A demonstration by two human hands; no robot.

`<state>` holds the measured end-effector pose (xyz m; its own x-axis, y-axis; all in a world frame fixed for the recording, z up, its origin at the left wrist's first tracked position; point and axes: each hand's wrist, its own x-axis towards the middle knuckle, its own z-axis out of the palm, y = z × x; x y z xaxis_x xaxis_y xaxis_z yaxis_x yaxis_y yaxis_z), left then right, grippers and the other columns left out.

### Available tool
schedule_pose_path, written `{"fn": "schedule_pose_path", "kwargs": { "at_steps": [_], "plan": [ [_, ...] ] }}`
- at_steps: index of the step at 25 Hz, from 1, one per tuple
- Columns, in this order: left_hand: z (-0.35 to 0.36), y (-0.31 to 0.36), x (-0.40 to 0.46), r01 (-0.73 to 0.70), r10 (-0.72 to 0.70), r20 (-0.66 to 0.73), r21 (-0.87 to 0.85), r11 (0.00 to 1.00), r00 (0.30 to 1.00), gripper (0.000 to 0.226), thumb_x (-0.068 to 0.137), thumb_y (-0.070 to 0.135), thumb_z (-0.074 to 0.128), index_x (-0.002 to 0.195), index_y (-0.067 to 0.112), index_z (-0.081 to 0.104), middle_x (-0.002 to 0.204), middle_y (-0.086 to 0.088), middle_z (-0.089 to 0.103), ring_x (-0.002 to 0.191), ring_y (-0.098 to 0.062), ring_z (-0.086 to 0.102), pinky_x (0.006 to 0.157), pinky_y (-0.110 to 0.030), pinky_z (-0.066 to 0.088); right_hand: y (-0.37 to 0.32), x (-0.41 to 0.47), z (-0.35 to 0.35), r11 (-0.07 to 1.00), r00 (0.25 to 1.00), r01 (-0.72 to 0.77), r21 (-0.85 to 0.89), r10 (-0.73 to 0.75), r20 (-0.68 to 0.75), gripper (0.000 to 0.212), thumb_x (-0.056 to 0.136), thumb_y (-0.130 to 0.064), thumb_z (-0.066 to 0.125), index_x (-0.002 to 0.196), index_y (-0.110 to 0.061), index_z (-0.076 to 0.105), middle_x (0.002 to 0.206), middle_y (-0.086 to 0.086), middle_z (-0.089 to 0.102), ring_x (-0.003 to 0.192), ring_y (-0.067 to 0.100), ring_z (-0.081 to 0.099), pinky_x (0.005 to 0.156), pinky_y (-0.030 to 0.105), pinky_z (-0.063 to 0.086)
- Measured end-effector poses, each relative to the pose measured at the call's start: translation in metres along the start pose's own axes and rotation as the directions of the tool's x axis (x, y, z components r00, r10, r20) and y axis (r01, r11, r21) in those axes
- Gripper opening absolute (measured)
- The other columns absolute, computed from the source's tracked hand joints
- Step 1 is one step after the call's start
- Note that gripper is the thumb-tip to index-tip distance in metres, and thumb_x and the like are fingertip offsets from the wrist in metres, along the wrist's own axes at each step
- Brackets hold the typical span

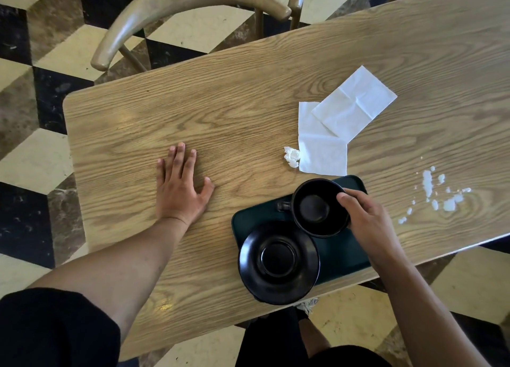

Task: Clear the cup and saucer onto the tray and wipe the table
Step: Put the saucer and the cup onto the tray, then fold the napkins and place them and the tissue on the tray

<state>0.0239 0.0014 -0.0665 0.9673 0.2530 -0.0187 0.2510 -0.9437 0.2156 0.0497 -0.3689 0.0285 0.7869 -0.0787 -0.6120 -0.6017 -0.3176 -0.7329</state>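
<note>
Table (248, 124): wood, bears all items. Tray (342, 256): dark green, at 5 o'clock near the table's near edge; holds saucer and cup. Napkins (339, 124): two white sheets at 1 o'clock. Saucer (278, 262): black, empty, overhanging the tray's near corner. Left hand (180, 187): flat on table at 9 o'clock, fingers spread, holding nothing. Right hand (367, 223): fingers gripping the cup's rim. Cup (318, 208): black, apparently empty, over the tray beside saucer; set down level, release gently. Crumbs (438, 193): white, 3 o'clock, unwiped.
</note>
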Motion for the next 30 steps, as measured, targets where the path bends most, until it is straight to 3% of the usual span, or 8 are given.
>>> {"fn": "schedule_pose_path", "kwargs": {
  "at_steps": [2,4,7,11,13,18,22,30],
  "plan": [
    [-0.001,0.001,0.001,0.013,-0.013,0.009,-0.005,1.000,1.000,0.076,0.095,0.053,0.041,0.159,0.014,0.033,0.172,-0.008,0.016,0.160,-0.022,0.004,0.129,-0.045,-0.001,-0.003,-0.001,0.000,0.998,1.000,-0.007,-0.058,0.005,-0.030,0.043,0.087,-0.063,0.056,0.101,-0.029,0.078,0.092,-0.008,0.079,0.097,0.016,0.073,0.094,0.053,0.058],
    [-0.003,0.004,0.001,0.020,-0.020,0.022,-0.001,1.000,1.000,0.076,0.095,0.053,0.040,0.159,0.013,0.033,0.172,-0.009,0.017,0.160,-0.023,0.006,0.129,-0.047,0.001,-0.005,-0.002,-0.005,0.997,0.998,-0.003,-0.081,-0.002,-0.066,0.046,0.090,-0.062,0.053,0.092,-0.022,0.077,0.082,0.003,0.075,0.084,0.021,0.072,0.084,0.053,0.058],
    [-0.004,0.007,0.000,0.009,-0.010,0.017,0.035,0.999,1.000,0.077,0.094,0.053,0.040,0.157,0.009,0.036,0.170,-0.014,0.022,0.159,-0.028,0.011,0.128,-0.051,0.007,-0.008,0.005,-0.016,0.998,0.991,-0.026,-0.053,0.019,-0.130,0.024,0.097,-0.038,0.059,0.097,-0.024,0.079,0.089,-0.001,0.080,0.090,0.023,0.076,0.087,0.052,0.062],
    [-0.010,0.025,0.012,-0.014,0.013,-0.067,-0.008,1.000,0.998,0.072,0.089,0.049,0.050,0.143,0.002,0.049,0.156,-0.026,0.041,0.148,-0.043,0.033,0.122,-0.063,0.020,-0.016,0.023,-0.036,0.968,0.960,0.013,-0.249,-0.082,-0.267,0.015,0.094,-0.026,0.064,0.098,-0.031,0.077,0.090,-0.014,0.077,0.089,0.008,0.071,0.073,0.023,0.052],
    [-0.012,0.056,0.034,-0.075,0.074,-0.032,-0.027,0.997,0.997,0.073,0.090,0.049,0.049,0.146,0.003,0.044,0.156,-0.026,0.039,0.146,-0.045,0.034,0.123,-0.062,0.019,-0.028,0.038,-0.039,0.965,0.951,0.035,-0.261,-0.113,-0.289,0.013,0.092,-0.023,0.065,0.095,-0.030,0.076,0.085,-0.015,0.074,0.086,0.008,0.070,0.069,0.019,0.048],
    [0.004,0.132,0.067,-0.133,0.141,0.129,-0.072,0.989,0.982,0.082,0.091,0.049,0.045,0.160,0.007,0.030,0.170,-0.019,0.018,0.159,-0.034,0.010,0.128,-0.051,0.003,-0.065,0.103,-0.045,0.916,0.929,0.142,-0.375,-0.255,-0.269,0.018,0.092,-0.017,0.064,0.105,-0.018,0.077,0.097,-0.001,0.074,0.090,0.018,0.067,0.078,0.025,0.047],
    [0.023,0.139,0.063,-0.152,0.154,0.028,-0.062,0.986,0.988,0.078,0.088,0.044,0.048,0.156,0.009,0.039,0.169,-0.017,0.024,0.158,-0.034,0.015,0.128,-0.053,0.007,-0.085,0.153,-0.049,0.850,0.870,0.248,-0.465,-0.406,-0.278,0.022,0.091,-0.014,0.063,0.109,-0.016,0.076,0.103,0.000,0.067,0.101,0.021,0.062,0.076,0.020,0.041],
    [0.026,0.138,0.066,-0.171,0.169,-0.048,-0.058,0.983,0.985,0.077,0.084,0.043,0.048,0.150,0.005,0.047,0.165,-0.020,0.032,0.156,-0.037,0.022,0.126,-0.057,0.012,-0.080,0.189,-0.050,0.745,0.831,0.326,-0.582,-0.520,-0.199,0.025,0.088,-0.021,0.071,0.112,-0.014,0.075,0.111,0.007,0.068,0.112,0.031,0.058,0.101,0.045,0.048]
  ]
}}
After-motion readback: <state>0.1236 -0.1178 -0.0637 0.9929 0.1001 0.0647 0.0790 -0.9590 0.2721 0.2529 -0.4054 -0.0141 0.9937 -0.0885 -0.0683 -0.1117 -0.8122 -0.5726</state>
